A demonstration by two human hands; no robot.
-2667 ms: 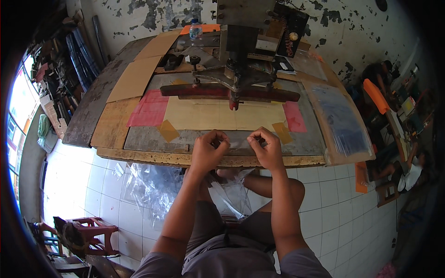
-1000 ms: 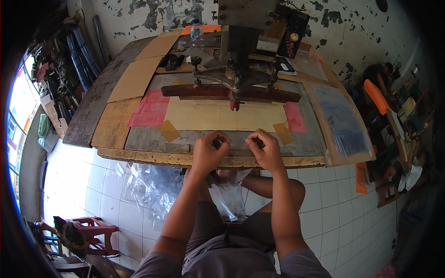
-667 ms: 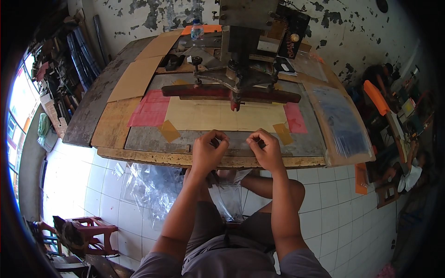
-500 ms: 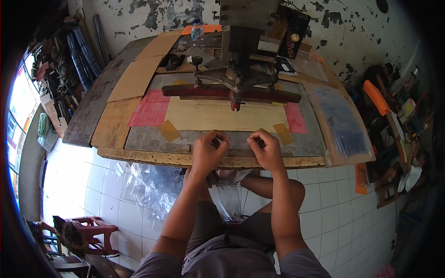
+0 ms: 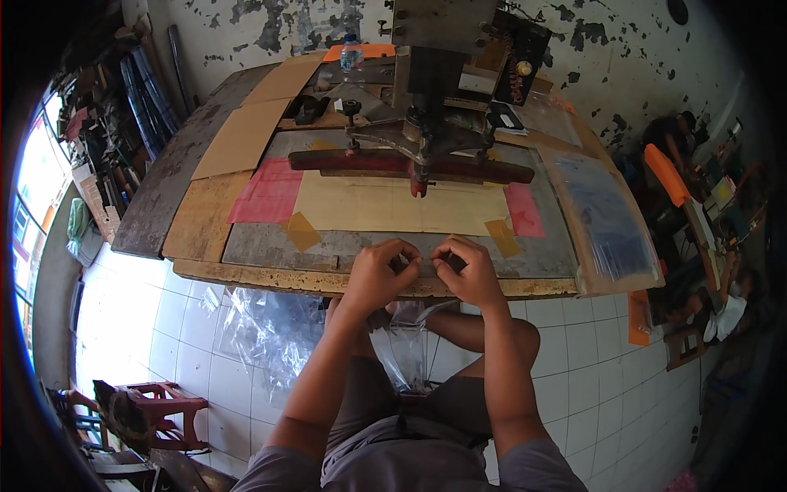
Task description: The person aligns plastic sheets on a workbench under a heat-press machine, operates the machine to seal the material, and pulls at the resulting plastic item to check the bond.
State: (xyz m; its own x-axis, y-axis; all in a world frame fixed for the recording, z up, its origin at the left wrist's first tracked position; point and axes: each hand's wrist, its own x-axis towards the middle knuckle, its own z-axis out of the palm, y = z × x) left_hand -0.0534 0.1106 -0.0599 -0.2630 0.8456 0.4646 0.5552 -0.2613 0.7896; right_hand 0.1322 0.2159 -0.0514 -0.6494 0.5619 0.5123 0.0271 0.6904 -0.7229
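My left hand [image 5: 381,276] and my right hand [image 5: 469,272] hover close together over the near edge of the worktable [image 5: 525,286]. Thumb and fingers are pinched on each. Whatever lies between the fingertips, if anything, is too small or too clear to make out. Just beyond them a pale yellow sheet [image 5: 393,207] lies flat, with pink pieces [image 5: 266,193] at both ends and brown tape [image 5: 302,233] at its near corners. Above the sheet's far side hangs the dark red bar [image 5: 492,170] of a press [image 5: 425,131].
Cardboard sheets [image 5: 243,135] lie along the table's left side, and a stack of clear plastic [image 5: 602,213] on the right. A water bottle [image 5: 351,56] stands at the back. Crumpled clear plastic [image 5: 275,336] is below the table, near a red stool [image 5: 176,414]. Another person [image 5: 668,135] sits far right.
My two hands have come closer together, the left moving right and the right slightly left. Both stay pinched. The press and sheet look unmoved.
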